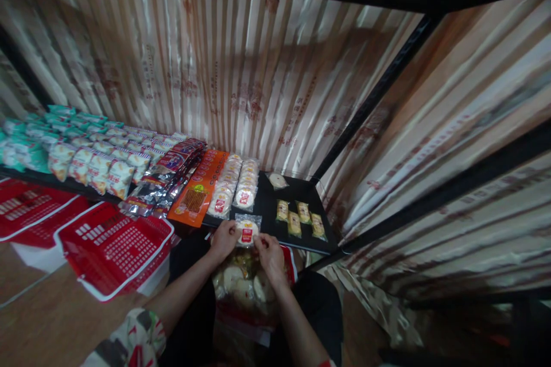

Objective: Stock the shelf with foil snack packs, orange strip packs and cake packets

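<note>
Both my hands hold one clear snack packet with a round pale cake and a red label, at the front edge of a black shelf. My left hand pinches its left side, my right hand its right side. Behind it lie two rows of the same packets. Under my hands, on my lap, sits a clear bag with more of these cakes.
Small yellow packets and one loose pale packet lie on the shelf's right. Orange packs, silver-red packs and white-green bags fill the left. Red baskets stand lower left. Striped foil walls enclose the shelf.
</note>
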Action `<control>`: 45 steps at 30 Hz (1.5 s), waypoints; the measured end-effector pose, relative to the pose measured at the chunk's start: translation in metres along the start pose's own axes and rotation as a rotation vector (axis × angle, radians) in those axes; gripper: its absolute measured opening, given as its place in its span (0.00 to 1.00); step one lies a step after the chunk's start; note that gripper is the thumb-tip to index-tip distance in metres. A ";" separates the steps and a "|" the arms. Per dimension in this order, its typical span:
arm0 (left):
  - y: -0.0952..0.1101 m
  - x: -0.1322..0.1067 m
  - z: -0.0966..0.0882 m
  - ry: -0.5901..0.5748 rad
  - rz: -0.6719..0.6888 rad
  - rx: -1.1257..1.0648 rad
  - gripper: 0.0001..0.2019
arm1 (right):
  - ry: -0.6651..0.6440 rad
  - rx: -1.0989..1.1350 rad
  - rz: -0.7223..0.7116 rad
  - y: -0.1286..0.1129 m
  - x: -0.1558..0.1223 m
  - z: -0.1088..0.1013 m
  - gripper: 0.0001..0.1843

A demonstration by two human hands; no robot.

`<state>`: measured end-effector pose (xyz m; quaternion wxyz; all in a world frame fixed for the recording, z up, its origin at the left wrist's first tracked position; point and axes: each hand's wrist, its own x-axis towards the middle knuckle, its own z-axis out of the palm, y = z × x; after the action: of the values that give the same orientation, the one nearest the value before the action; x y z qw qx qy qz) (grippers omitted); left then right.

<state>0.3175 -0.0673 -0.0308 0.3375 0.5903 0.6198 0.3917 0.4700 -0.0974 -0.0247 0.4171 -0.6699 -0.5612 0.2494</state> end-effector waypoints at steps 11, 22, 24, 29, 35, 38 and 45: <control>0.020 0.028 0.000 0.026 0.027 0.038 0.07 | -0.058 0.158 0.013 -0.003 0.037 0.009 0.18; 0.018 0.012 0.009 0.125 0.217 0.128 0.21 | -0.049 0.127 0.025 -0.004 0.062 0.026 0.14; 0.016 0.010 0.011 0.119 0.234 0.222 0.21 | -0.042 0.106 0.022 -0.005 0.067 0.028 0.14; 0.015 0.011 0.012 0.031 0.250 0.348 0.22 | -0.036 0.020 0.016 -0.006 0.079 0.033 0.12; 0.013 0.014 0.014 -0.001 0.253 0.432 0.22 | -0.057 0.054 0.063 -0.009 0.087 0.040 0.11; 0.012 0.016 0.015 -0.001 0.238 0.428 0.22 | -0.063 0.056 0.070 -0.011 0.089 0.041 0.11; 0.012 0.019 0.016 0.013 0.259 0.421 0.22 | -0.027 0.017 0.031 -0.009 0.093 0.044 0.10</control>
<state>0.3354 -0.0467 -0.0268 0.1502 0.7196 0.6092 0.2974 0.4526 0.0038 -0.0275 0.4113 -0.6715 -0.5543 0.2697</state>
